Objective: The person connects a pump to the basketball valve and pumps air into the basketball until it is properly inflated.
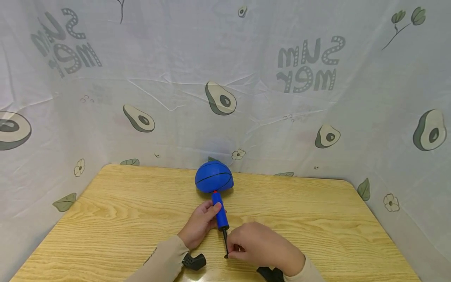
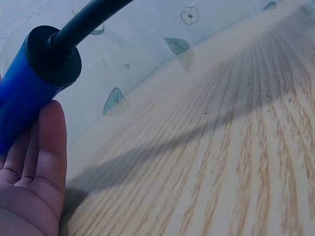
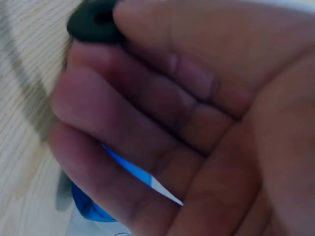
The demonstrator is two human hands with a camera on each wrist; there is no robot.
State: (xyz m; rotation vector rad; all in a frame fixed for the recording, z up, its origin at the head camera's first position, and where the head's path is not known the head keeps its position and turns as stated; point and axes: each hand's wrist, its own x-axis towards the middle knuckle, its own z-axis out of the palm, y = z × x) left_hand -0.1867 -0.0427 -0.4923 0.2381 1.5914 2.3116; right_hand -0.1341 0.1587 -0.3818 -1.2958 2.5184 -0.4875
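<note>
A blue ball with black lines (image 1: pixel 213 176), dented and not fully round, rests near the far edge of the wooden table. The red tip of a blue hand pump (image 1: pixel 221 217) meets its near side. My left hand (image 1: pixel 200 224) grips the pump's barrel, thumb on top and fingers wrapped beneath. From the barrel's black end cap (image 2: pixel 51 56) a black rod (image 1: pixel 224 237) extends back toward me. At the rod's end, my right hand (image 1: pixel 258 243) pinches the black handle (image 3: pixel 91 24) between thumb and curled fingers. That handle is partly hidden by the fingertips.
Light wood tabletop (image 1: pixel 123 203) spreads to both sides of the hands. A pale curtain with avocado prints (image 1: pixel 183 98) hangs behind and around the table. Black wrist devices (image 1: pixel 194 261) sit by both sleeves.
</note>
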